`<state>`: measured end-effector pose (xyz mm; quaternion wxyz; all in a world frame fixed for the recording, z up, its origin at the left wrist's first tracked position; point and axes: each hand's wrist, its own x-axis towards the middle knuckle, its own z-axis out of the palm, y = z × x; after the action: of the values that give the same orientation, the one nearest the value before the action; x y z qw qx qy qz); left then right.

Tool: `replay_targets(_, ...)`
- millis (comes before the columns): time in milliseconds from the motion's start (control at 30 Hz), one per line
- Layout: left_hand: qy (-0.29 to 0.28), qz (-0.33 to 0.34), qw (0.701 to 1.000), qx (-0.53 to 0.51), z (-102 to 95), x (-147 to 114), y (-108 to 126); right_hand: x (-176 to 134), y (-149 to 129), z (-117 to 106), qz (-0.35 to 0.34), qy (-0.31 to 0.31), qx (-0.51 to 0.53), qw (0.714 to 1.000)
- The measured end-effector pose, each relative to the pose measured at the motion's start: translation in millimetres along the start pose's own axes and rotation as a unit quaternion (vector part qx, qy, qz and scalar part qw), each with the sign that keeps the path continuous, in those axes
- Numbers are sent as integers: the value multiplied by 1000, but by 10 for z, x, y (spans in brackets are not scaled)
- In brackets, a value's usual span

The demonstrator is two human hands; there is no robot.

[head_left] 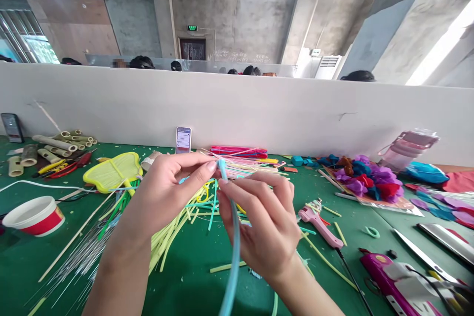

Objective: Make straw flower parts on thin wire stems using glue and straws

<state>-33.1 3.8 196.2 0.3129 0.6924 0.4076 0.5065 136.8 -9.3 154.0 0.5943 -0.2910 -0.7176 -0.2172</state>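
A long, soft-looking light-blue strip (pixel 234 252) hangs in a curve from my fingers down past the lower edge of the view. My left hand (pixel 168 190) pinches at its upper end, thumb pressed against the index finger. Just below that, my right hand (pixel 264 224) grips the same strip between thumb and index finger, its other fingers curled. Both hands are raised over the green table and nearly touch each other. Behind them lie a bundle of yellow-green strips (pixel 172 234) and some turquoise strips (pixel 213 207), partly hidden by my hands.
At left are a paper cup (pixel 35 216), thin metal wires (pixel 87 247), a yellow wing-shaped piece (pixel 113 172) and bamboo tubes (pixel 55 147). Rightward lie a pink glue gun (pixel 320 227), purple power strip (pixel 385 271), scissors blade (pixel 425 256) and coloured petals (pixel 374 177). A white partition (pixel 259 113) stands behind.
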Motion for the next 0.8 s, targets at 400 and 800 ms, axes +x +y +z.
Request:
replay_targets(400, 29, 1, 999, 33, 43, -11, 28, -118, 32, 29, -87, -123, -51, 987)
replay_targets(800, 87, -3, 995, 46, 81, 55, -58, -34, -237, -190, -39, -375, 181, 908)
